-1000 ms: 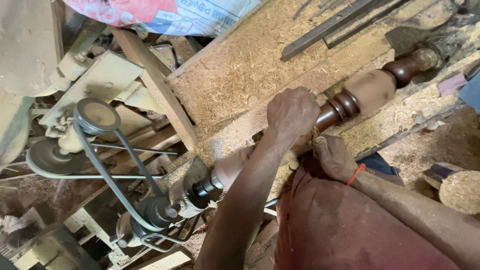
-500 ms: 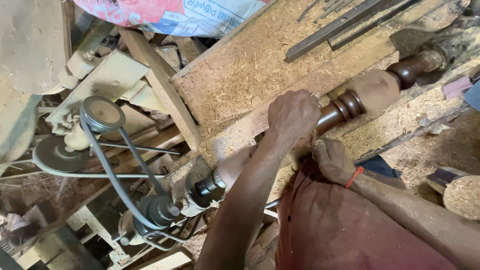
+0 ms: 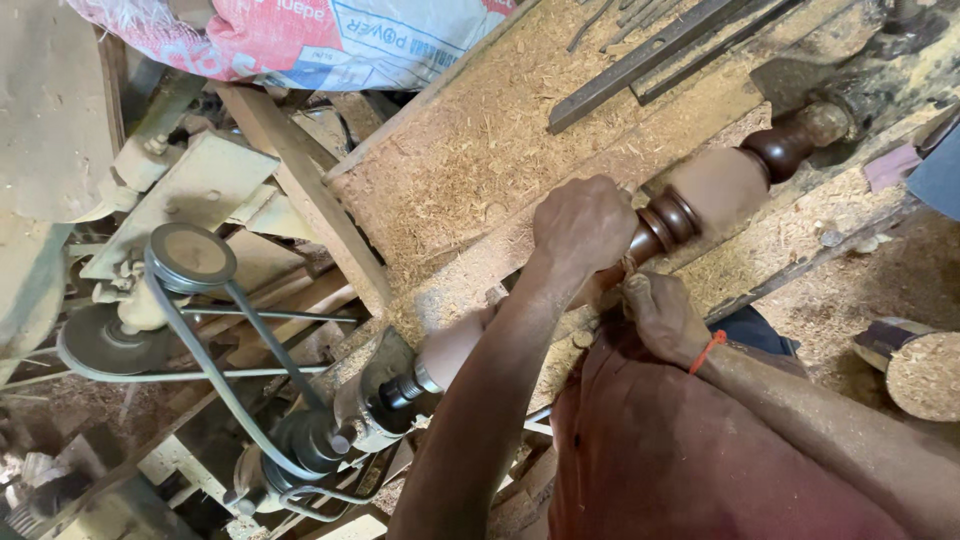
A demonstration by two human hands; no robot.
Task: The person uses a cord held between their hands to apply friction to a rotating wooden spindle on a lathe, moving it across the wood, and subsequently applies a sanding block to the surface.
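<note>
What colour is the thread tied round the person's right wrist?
Orange-red: a thin thread just behind the right hand, seen in the head view.

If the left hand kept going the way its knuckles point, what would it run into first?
Most likely the sawdust-covered board just past the turned wooden spindle. The left hand lies over the spindle, knuckles aimed up and away from the person. Depth is hard to judge.

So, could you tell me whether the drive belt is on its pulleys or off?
On: the drive belt loops around the upper pulley and down to the lathe spindle.
</note>
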